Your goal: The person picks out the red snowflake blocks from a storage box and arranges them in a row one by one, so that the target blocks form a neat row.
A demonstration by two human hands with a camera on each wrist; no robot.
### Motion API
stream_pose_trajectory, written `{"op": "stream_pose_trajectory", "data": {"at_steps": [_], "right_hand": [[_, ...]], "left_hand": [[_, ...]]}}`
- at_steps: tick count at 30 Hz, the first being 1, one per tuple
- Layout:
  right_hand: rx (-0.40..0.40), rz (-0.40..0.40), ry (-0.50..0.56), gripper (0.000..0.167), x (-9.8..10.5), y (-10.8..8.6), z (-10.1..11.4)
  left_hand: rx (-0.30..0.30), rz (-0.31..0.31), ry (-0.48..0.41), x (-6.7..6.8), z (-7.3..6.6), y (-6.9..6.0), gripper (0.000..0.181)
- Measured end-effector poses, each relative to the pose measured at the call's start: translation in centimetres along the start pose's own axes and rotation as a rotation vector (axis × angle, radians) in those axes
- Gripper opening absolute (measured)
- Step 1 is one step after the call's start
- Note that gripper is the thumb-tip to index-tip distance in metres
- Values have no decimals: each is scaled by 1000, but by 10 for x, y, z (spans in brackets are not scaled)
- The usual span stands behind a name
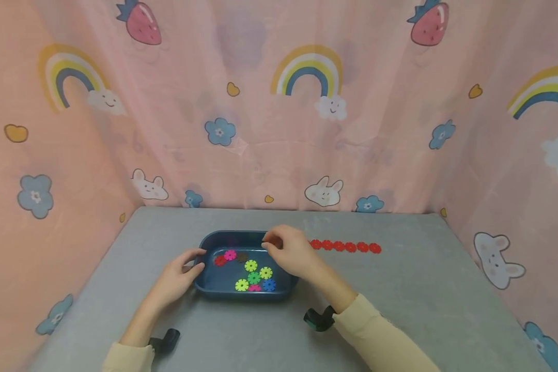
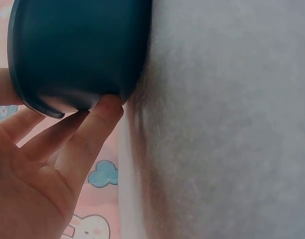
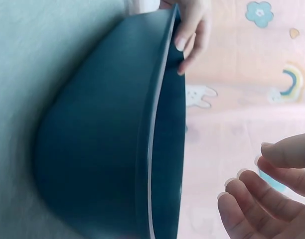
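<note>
A dark blue plastic tray (image 1: 246, 296) stands on the table, holding several flat notched plastic discs: yellow-green, green (image 1: 253, 278), blue (image 1: 269, 284), pink (image 1: 230, 255), red (image 1: 220, 260) and a dark one. My left hand (image 1: 176, 276) holds the tray's left end; in the left wrist view its fingers (image 2: 87, 134) lie against the outer wall and one digit reaches over the rim. Above the tray's right side hovers my right hand (image 1: 290, 251), fingers loosely bent. The right wrist view shows no disc between those fingertips (image 3: 272, 149).
A straight row of several red discs (image 1: 351, 247) lies on the grey table (image 1: 400, 299) to the tray's right, its left end hidden by my right hand. Patterned pink curtains (image 1: 260, 155) enclose the table at the back and sides.
</note>
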State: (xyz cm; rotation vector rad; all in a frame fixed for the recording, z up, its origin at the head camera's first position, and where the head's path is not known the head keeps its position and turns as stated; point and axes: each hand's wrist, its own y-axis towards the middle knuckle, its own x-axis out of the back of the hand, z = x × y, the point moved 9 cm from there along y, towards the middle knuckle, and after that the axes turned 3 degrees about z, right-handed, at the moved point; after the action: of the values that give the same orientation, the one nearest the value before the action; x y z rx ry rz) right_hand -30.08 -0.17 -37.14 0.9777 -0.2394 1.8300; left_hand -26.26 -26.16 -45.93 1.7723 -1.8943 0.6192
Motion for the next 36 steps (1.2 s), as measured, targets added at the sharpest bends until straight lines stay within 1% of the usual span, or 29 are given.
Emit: {"op": "stream_pose_trajectory", "data": {"at_steps": [3, 5, 10, 12, 16, 19, 22, 26, 30, 34, 36], "right_hand": [[13, 37, 3, 9, -11, 6, 6], [16, 66, 26, 9, -19, 10, 10], [-31, 148, 95, 12, -44, 20, 15], [-44, 174, 108, 14, -55, 23, 17], [-38, 210, 115, 16, -74, 31, 21], [-37, 232, 122, 18, -88, 37, 22], [-61, 256, 147, 18, -101, 42, 20], [-93, 294, 186, 11, -118, 48, 15], [-119, 318, 169, 7, -130, 51, 10], [-143, 328, 125, 10, -136, 54, 5], [-142, 327, 114, 12, -137, 55, 3]], "left_hand": [[5, -3, 0, 0, 1, 1, 40], [9, -6, 2, 0, 2, 1, 40], [17, -13, 4, 1, 4, 2, 40], [16, -12, 2, 1, 4, 2, 40], [11, -12, -4, 1, 5, 3, 39], [9, -7, -9, 1, 4, 3, 39], [5, 1, -15, 0, 4, 3, 39], [-5, 4, -24, -1, 4, 4, 39], [-13, 2, -26, -2, 4, 5, 38], [-10, 3, -32, -1, 5, 5, 38], [-6, 0, -39, -1, 5, 5, 38]]}}
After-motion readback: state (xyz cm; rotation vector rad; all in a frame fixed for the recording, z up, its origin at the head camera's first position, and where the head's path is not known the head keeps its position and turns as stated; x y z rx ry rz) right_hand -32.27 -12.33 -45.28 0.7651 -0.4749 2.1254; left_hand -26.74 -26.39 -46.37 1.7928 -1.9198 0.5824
